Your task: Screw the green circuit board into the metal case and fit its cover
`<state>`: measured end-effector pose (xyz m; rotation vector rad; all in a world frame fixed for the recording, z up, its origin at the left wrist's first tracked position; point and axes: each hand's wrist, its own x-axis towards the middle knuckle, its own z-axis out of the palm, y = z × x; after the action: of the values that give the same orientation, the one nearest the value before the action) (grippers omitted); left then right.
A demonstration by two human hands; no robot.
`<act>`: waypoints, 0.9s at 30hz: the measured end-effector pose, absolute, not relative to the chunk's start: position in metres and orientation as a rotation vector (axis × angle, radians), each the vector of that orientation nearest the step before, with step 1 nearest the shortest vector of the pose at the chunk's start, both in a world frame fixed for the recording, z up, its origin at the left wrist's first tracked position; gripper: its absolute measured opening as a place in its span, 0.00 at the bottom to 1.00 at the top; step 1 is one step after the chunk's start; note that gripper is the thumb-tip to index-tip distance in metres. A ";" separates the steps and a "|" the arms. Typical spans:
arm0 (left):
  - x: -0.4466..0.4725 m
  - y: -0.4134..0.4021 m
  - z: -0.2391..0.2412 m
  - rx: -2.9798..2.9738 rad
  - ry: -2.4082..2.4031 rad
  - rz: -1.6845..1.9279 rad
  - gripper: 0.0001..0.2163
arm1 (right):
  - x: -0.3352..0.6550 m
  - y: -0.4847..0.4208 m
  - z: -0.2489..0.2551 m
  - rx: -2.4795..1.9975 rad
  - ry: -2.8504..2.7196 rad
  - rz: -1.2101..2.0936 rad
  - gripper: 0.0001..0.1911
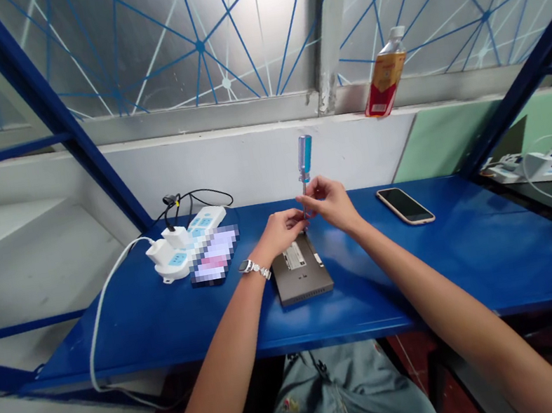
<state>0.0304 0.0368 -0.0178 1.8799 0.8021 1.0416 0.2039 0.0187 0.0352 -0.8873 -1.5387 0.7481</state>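
A screwdriver (305, 156) with a clear and blue handle stands nearly upright, its tip down at the far end of a flat grey-brown box (302, 280). My right hand (333, 203) is closed, thumb and fingers pinching the metal shaft below the handle. My left hand (283, 231), with a silver watch (255, 267) on its wrist, lies over the box's far left part. Its fingers are pressed together beside the screwdriver's lower shaft; what they pinch is hidden. The box lies flat on the blue desk (377, 295), with a white label and vent slots along its near edge.
Left of the box lie a phone with a lit screen (215, 256) and a white power strip (191, 243) with plugs and cables. A dark-screened phone (405, 206) rests on the right. A drink bottle (385, 73) stands on the window ledge; blue metal posts (80, 155) flank the desk.
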 end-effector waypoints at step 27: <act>0.032 0.035 -0.016 1.854 0.836 1.116 0.11 | 0.203 0.011 0.021 -0.902 -1.600 0.787 0.16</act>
<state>0.0320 0.0352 -0.0160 1.8536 0.8357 1.1157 0.2025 0.0111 0.0213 -0.9021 -1.5998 0.7867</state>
